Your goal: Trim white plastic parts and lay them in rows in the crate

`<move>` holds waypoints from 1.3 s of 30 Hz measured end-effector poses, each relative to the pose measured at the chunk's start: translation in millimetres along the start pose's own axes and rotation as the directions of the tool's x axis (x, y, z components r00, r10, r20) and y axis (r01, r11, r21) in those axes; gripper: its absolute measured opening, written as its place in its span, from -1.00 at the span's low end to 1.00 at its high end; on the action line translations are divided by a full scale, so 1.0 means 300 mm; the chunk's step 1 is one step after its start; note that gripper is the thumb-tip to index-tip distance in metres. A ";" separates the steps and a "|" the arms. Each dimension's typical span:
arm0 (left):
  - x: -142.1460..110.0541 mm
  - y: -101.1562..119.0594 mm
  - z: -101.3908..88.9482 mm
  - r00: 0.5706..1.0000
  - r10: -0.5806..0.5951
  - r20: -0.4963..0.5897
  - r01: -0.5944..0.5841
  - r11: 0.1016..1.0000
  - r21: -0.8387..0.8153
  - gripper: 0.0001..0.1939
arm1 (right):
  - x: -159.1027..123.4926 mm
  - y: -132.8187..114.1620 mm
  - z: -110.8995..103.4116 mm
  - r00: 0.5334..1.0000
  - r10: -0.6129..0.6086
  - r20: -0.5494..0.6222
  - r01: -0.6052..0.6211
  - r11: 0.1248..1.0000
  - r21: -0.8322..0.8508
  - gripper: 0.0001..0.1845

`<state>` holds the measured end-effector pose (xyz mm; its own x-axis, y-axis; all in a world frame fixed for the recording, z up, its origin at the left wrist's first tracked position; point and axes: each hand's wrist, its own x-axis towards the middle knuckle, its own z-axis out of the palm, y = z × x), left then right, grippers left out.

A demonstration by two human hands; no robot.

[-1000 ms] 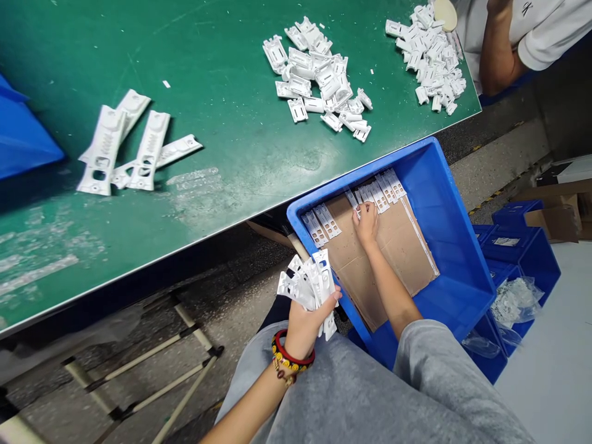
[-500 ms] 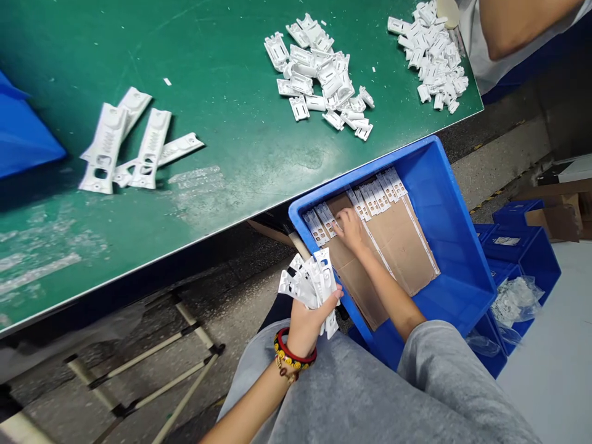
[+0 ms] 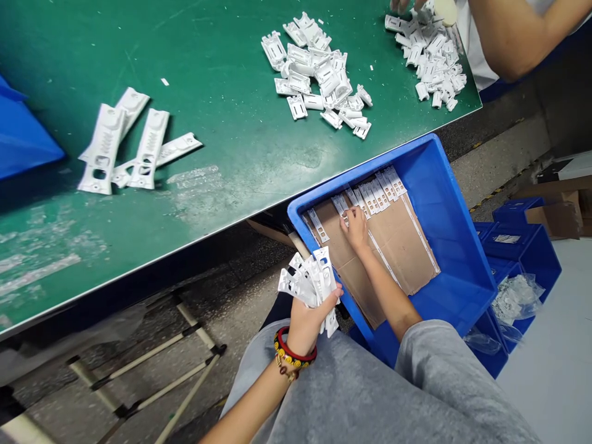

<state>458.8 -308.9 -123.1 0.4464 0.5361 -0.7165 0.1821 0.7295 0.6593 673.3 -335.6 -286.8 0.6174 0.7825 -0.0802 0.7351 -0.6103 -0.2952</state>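
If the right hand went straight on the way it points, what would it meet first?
The right hand would probably meet the white perforated strip lying on the cardboard sheet just ahead; it may already touch, as depth is unclear. The crate's blue rim lies beyond.

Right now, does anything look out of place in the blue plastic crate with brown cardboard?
Yes: one white perforated plastic strip lies alone on the brown cardboard sheet, apart from the overlapping row by the right hand.

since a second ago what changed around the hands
The right hand has slid one white strip toward the row of strips on the cardboard. A co-worker's hand has reached the far pile. The left hand still grips its bunch of white parts.
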 end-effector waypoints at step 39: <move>-0.018 0.067 0.012 0.999 -0.051 0.000 0.051 0.998 0.023 -0.66 | -0.052 -0.222 0.034 0.963 -0.146 0.225 0.115 0.983 0.146 -0.89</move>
<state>463.2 -298.8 -105.1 0.4360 0.4981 -0.7495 0.2251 0.7460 0.6267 611.9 -306.0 -275.6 0.4247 0.8705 -0.2486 0.7524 -0.4921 -0.4379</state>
